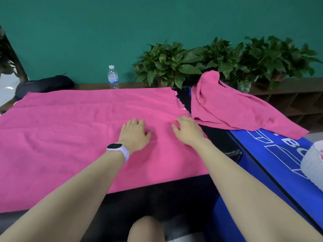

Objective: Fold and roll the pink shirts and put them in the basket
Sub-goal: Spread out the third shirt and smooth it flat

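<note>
A pink shirt (70, 133) lies spread flat across the dark table, folded into a wide rectangle. My left hand (134, 133), with a pale watch on its wrist, rests palm down on the cloth right of its middle, fingers bent at the tips. My right hand (187, 131) presses flat on the shirt's right edge. A second pink shirt (227, 109) lies crumpled to the right, partly on the blue cloth. At the right edge a white mesh basket (312, 165) shows only in part.
A water bottle (113, 77) stands behind the shirt. A black bag (43, 85) lies at the back left. Potted plants (218, 60) line the green wall. A blue printed cloth (279, 158) covers the surface on the right. My knee (146, 229) is at the bottom.
</note>
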